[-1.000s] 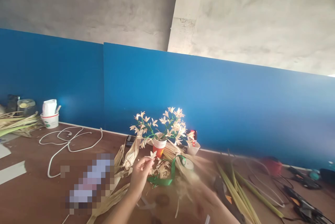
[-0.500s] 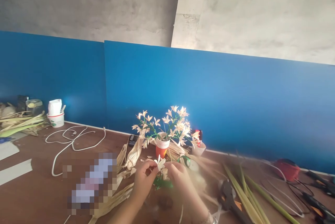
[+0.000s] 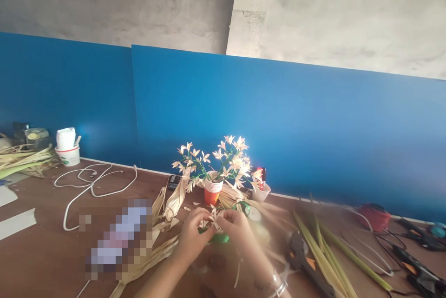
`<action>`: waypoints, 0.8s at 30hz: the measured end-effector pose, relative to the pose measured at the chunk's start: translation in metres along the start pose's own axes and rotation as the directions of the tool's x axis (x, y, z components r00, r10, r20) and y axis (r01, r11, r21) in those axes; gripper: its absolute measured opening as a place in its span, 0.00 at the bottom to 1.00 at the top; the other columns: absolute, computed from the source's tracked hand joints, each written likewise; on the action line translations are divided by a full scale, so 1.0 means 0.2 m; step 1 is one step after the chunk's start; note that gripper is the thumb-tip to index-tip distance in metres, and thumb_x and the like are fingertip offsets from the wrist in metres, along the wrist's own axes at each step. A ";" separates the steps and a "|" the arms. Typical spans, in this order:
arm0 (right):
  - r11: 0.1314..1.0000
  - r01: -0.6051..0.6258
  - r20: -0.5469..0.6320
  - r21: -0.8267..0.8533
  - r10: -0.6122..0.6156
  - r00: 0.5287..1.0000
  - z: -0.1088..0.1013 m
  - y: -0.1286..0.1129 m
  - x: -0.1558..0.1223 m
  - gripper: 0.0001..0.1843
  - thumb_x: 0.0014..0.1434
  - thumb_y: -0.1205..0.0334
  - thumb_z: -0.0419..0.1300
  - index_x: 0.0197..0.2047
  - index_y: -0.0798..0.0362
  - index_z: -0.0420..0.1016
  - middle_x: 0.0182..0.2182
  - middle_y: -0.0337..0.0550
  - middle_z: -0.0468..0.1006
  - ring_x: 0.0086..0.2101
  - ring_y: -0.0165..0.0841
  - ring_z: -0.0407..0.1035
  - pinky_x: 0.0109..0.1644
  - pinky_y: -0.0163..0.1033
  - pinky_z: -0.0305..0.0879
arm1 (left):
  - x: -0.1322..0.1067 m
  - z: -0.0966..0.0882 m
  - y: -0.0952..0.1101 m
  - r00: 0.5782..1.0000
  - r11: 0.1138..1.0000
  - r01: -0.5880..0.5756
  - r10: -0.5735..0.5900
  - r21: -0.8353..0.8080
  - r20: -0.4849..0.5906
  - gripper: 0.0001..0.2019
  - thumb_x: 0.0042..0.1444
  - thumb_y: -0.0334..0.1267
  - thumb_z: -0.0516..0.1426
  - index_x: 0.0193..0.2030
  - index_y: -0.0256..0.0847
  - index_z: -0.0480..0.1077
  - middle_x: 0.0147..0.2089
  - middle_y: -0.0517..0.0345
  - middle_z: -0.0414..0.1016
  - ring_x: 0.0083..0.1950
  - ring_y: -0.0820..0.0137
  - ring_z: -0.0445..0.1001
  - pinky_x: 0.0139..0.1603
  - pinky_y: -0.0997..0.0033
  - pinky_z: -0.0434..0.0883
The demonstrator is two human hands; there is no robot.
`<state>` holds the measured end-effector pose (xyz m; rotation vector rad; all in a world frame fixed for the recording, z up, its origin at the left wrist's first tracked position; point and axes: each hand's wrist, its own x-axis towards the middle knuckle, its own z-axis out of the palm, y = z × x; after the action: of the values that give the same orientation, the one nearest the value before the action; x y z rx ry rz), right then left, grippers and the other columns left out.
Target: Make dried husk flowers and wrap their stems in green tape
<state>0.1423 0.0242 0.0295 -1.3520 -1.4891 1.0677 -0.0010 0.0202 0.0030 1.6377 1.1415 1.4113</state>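
In the head view, a small pale flower (image 3: 214,215) with pointed petals is pinched between my two hands. My left hand (image 3: 195,235) has its thumb and fingers closed on the flower's left side. From the right, my right hand (image 3: 238,227) grips the same flower with bent fingers, which partly cover it. Just behind stands an orange-red paper cup stack (image 3: 212,194) holding green-stemmed branches of similar flowers (image 3: 237,161). Below my fingers lies something green (image 3: 219,238), partly hidden. A green-and-white roll (image 3: 254,213) rests beyond my right hand.
Dried corn husks (image 3: 176,201) spread around the cup. Left are a pixelated rectangular object (image 3: 118,240) and a white cable (image 3: 71,205). Right are a glue gun (image 3: 306,261), long green leaves (image 3: 322,261), more black tools (image 3: 418,265) and a red container (image 3: 374,217). A blue partition (image 3: 278,126) borders the table.
My hands have drawn closer together around the flower, covering more of it. The thin wire that rose by my right hand no longer shows. The view has shifted slightly.
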 end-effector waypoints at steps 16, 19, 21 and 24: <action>0.987 0.032 0.168 0.159 -0.059 0.984 -0.08 -0.08 -0.03 0.16 0.54 0.48 0.58 0.32 0.54 0.73 0.17 0.32 0.61 0.19 0.25 0.52 0.22 0.32 0.47 | 0.05 -0.10 -0.03 0.883 0.435 0.370 -0.438 -0.821 0.167 0.12 0.38 0.38 0.70 0.28 0.35 0.75 0.31 0.56 0.76 0.33 0.74 0.72 0.33 0.77 0.68; 0.997 -0.059 0.187 0.046 0.049 0.981 -0.14 -0.13 -0.08 0.14 0.53 0.53 0.59 0.33 0.54 0.78 0.23 0.39 0.72 0.20 0.26 0.58 0.23 0.33 0.52 | 0.06 -0.12 -0.04 0.879 0.380 0.363 -0.443 -0.851 0.177 0.08 0.44 0.34 0.67 0.30 0.34 0.74 0.36 0.53 0.77 0.31 0.76 0.72 0.28 0.79 0.69; 0.996 -0.079 0.238 -0.047 0.087 0.967 -0.19 -0.15 -0.10 0.12 0.51 0.55 0.60 0.28 0.54 0.79 0.19 0.40 0.72 0.19 0.28 0.60 0.23 0.34 0.54 | 0.07 -0.13 -0.03 0.862 0.290 0.349 -0.472 -0.891 0.184 0.03 0.51 0.30 0.63 0.32 0.34 0.73 0.40 0.51 0.77 0.27 0.80 0.70 0.21 0.84 0.66; 0.987 -0.046 0.355 -0.157 0.100 0.930 -0.26 -0.14 -0.12 0.08 0.45 0.61 0.62 0.19 0.54 0.77 0.17 0.40 0.72 0.20 0.29 0.62 0.25 0.35 0.57 | 0.09 -0.15 -0.02 0.812 0.130 0.299 -0.555 -0.945 0.181 0.04 0.60 0.27 0.55 0.35 0.35 0.71 0.41 0.50 0.77 0.21 0.85 0.67 0.14 0.89 0.62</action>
<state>0.1847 0.0022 0.0705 -1.3714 -1.8273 1.3321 -0.0307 0.0363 0.0123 0.1779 0.4872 1.3928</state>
